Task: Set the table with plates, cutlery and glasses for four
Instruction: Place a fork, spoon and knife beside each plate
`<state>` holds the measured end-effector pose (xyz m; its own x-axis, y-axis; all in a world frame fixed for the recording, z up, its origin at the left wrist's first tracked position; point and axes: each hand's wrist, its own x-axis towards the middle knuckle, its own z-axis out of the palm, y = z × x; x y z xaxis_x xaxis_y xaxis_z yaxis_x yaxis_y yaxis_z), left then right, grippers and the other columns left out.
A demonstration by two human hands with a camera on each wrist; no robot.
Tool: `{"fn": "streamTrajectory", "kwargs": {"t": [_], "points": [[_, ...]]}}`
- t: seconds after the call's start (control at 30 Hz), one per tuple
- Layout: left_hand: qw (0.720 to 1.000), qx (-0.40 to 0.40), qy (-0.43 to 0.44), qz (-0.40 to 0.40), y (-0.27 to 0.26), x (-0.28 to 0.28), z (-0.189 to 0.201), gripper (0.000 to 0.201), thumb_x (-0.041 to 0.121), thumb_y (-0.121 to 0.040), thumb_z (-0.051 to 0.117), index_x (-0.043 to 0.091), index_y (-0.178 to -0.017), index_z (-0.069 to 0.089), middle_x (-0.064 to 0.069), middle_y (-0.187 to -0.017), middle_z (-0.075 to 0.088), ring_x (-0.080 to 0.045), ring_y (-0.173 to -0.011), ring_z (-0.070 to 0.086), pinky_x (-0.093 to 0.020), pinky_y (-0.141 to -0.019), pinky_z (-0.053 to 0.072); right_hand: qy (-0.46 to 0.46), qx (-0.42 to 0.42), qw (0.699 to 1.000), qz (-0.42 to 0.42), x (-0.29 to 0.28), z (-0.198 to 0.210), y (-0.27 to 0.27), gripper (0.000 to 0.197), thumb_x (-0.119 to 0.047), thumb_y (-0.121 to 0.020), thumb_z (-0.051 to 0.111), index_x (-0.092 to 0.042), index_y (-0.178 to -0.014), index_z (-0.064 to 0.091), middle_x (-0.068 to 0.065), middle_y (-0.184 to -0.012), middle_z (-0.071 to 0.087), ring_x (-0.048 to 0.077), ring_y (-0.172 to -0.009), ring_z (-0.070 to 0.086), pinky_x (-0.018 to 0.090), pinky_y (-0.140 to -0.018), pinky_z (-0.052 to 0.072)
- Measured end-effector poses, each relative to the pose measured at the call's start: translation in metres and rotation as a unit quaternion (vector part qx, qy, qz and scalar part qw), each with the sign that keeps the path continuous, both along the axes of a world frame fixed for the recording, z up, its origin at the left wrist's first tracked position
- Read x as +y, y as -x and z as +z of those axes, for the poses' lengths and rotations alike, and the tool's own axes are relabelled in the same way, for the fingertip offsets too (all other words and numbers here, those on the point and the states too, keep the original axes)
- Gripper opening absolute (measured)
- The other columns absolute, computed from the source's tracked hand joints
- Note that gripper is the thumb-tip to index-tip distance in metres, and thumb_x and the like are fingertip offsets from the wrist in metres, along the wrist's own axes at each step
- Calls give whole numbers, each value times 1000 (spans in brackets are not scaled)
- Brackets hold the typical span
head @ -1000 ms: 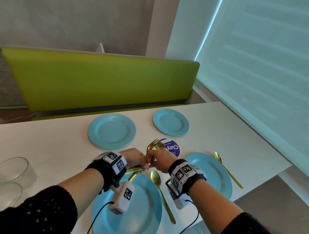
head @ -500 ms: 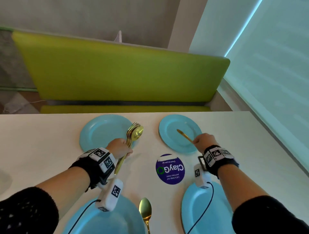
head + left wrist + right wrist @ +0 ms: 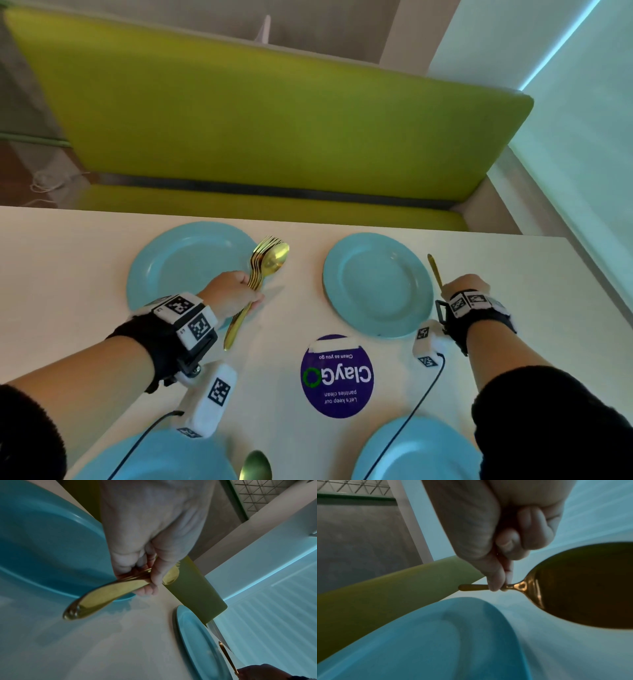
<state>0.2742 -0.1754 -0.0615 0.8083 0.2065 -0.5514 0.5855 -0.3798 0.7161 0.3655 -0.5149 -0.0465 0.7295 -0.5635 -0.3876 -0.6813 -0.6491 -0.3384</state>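
Head view, left to right: cutlery bundle (image 3: 263, 270) is gripped in the left hand (image 3: 229, 294) over the far-left plate (image 3: 178, 270); far-right plate (image 3: 378, 284); a single spoon (image 3: 434, 270), carried across from over that plate, is pinched by the right hand (image 3: 462, 286) at its right edge. Placement is judged imminent.

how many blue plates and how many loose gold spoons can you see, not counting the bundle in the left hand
Blue plates: 4 (far left, far right, near left, near right).
Loose gold spoons: 2 (one in the right hand, its handle at; one on the table at the bottom edge).
Total: 6.
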Motion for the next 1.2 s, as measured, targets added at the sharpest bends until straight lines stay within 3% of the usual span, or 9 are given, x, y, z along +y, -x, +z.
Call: {"fn": "streamTrajectory", "kwargs": {"t": [0.1, 0.23, 0.43, 0.53, 0.67, 0.77, 0.9, 0.97, 1.2], "points": [[1000, -3, 19, 15, -6, 1, -2, 15, 1, -85, 58, 6, -71, 58, -3, -61, 60, -19, -65, 57, -39, -85, 48, -21, 18, 999, -30, 2, -12, -6, 30, -19, -73, 71, -14, -102, 69, 2, -78, 52, 22, -94, 66, 27, -82, 57], [999, 4, 34, 27, -12, 2, -5, 15, 0, -87, 55, 4, -72, 57, -7, -65, 62, -20, -65, 57, -43, -90, 49, -21, -16, 1000, 17, -1, -14, -15, 36, -9, -92, 53, -1, -127, 56, 18, -128, 56, 31, -118, 55, 19, -54, 38], [999, 10, 33, 33, -13, -6, -11, 16, 0, -89, 54, 5, -73, 56, -9, -67, 62, -16, -66, 59, -37, -86, 47, 65, 1, 997, 39, 0, -13, -12, 22, -6, -90, 53, 1, -106, 67, 15, -108, 67, 27, -102, 65, 27, -83, 52], [998, 15, 37, 43, -13, -10, -12, 20, 1, -90, 55, 7, -71, 55, -10, -70, 63, -21, -73, 60, -37, -87, 48, 48, -13, 998, 30, 3, -16, -9, 20, -3, -90, 51, 2, -97, 69, 14, -102, 69, 26, -98, 66, 27, -86, 53], [998, 19, 41, 41, -14, -14, -13, 21, 1, -89, 55, 8, -70, 54, -10, -68, 63, -19, -75, 62, -39, -94, 47, 90, -14, 994, 64, -5, -21, -19, 23, 1, -89, 51, 3, -70, 63, 20, -94, 69, 31, -93, 67, 28, -74, 51], [998, 21, 47, 43, -15, -17, -13, 21, -1, -89, 54, 8, -70, 53, -11, -69, 63, -21, -82, 63, -40, -96, 47, 89, -23, 995, 42, -10, -30, -26, 33, -1, -88, 53, -3, -55, 49, 19, -84, 66, 29, -73, 59, 27, -64, 45], [997, 26, 49, 47, -14, -18, -15, 19, -1, -89, 55, 8, -72, 53, -11, -71, 65, -24, -90, 65, -40, -97, 46, 90, 6, 995, 45, -18, -41, -34, 35, -6, -87, 55, -6, -53, 49, 11, -67, 59, 24, -65, 51, 21, -53, 41], [997, 27, 48, 50, -14, -20, -15, 19, -1, -89, 54, 8, -72, 53, -10, -71, 64, -24, -92, 65, -39, -95, 46, 91, 15, 994, 54, -21, -43, -35, 34, -10, -87, 57, -5, -54, 49, 14, -70, 58, 26, -62, 50, 20, -42, 29], [997, 29, 42, 49, -13, -21, -13, 20, 0, -89, 55, 7, -71, 53, -9, -65, 63, -23, -86, 65, -36, -87, 49, 82, 13, 995, 53, -29, -53, -41, 40, -28, -84, 66, -3, -56, 54, 9, -55, 49, 24, -54, 50, 20, -41, 27]]}}
